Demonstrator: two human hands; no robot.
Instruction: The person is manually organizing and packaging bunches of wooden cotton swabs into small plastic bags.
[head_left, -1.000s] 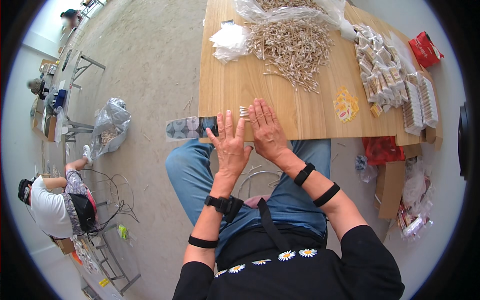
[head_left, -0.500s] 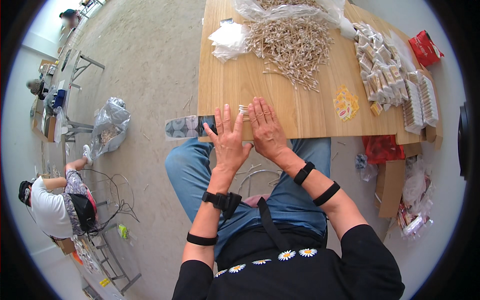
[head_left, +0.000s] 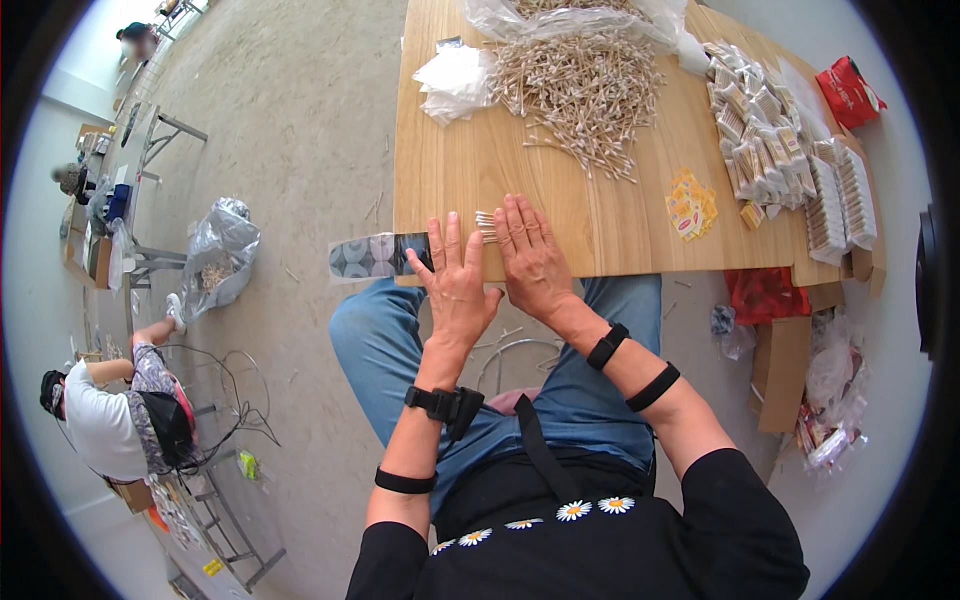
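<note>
A few cotton swabs (head_left: pixel 486 222) lie near the front edge of the wooden table (head_left: pixel 440 170), side by side, between my two hands. My left hand (head_left: pixel 457 285) lies flat with its fingers stretched and spread, the fingertips just left of the swabs. On the other side, my right hand (head_left: pixel 533 255) rests with straight fingers close together, angled over the swabs' right ends and hiding part of them. Neither hand grips anything. Under the left fingers, a dark plastic strip (head_left: pixel 375 255) sticks out past the table's left edge.
A large heap of cotton swabs (head_left: pixel 585 95) covers the table's far middle, beside white plastic bags (head_left: pixel 455 82). Yellow printed cards (head_left: pixel 690 207) lie to the right, near piled swab packs (head_left: pixel 760 140). A red bag (head_left: pixel 850 95) stands at far right. Another person (head_left: pixel 105 415) works at left.
The right hand has shifted very slightly, and a little more of the swabs shows between the hands. The left hand stays almost still.
</note>
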